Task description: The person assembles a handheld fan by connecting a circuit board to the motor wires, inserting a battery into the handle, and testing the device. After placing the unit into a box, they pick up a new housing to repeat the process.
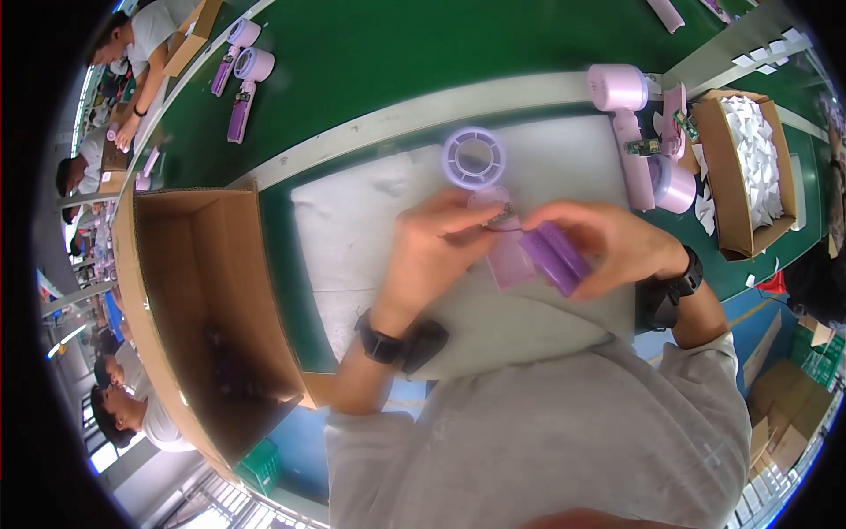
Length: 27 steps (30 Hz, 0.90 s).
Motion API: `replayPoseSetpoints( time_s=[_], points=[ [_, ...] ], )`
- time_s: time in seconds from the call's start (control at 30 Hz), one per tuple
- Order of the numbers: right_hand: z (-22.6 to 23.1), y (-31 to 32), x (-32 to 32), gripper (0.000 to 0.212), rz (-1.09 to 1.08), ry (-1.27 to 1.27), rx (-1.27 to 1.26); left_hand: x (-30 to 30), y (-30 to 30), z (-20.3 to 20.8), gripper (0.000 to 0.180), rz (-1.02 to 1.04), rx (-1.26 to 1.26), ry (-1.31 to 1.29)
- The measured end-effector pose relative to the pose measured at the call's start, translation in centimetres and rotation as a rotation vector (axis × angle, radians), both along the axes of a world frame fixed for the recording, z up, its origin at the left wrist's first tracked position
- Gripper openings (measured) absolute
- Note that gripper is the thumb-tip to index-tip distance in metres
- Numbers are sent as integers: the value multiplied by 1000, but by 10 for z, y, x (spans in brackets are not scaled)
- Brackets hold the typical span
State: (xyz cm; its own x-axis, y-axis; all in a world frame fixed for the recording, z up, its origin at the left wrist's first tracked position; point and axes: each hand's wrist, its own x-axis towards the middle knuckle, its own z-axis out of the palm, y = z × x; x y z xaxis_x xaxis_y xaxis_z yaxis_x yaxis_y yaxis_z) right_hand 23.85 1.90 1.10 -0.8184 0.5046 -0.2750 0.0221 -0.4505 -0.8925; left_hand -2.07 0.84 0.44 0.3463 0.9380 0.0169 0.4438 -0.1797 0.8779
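A pink device with a round, spoked lilac head [450,160] lies on a white padded sheet in front of me, its open handle [508,267] toward me. My left hand [423,251] closes its fingers at the top of that handle, by a small circuit board [506,213]. In my right hand [626,247] is a purple battery pack [555,257], two cylinders side by side, tilted over the handle's right side. A dark wire [504,230] runs between the board and the pack. The fingers partly hide the board and are slightly blurred.
A deep cardboard box [145,282] stands at my left, dark items at its bottom. To the right are more pink devices [617,88] with boards exposed and a box of white pieces [753,159]. Further devices [254,66] lie on the green belt beyond. Co-workers sit at far left.
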Motion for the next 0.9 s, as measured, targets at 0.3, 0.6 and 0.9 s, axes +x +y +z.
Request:
replayPoseSetpoints(
  time_s=[0.3,0.6,0.9],
  points=[
    [-6,-2,-7,74,-52,-49,506,1,-1,2,36,-20,81,47],
    [-15,-27,-37,69,-266,-164,939,2,-1,8,34,-49,71,68],
    [-3,-36,-39,62,-229,-319,1114,-3,-1,7,36,-123,101,92]
  ],
)
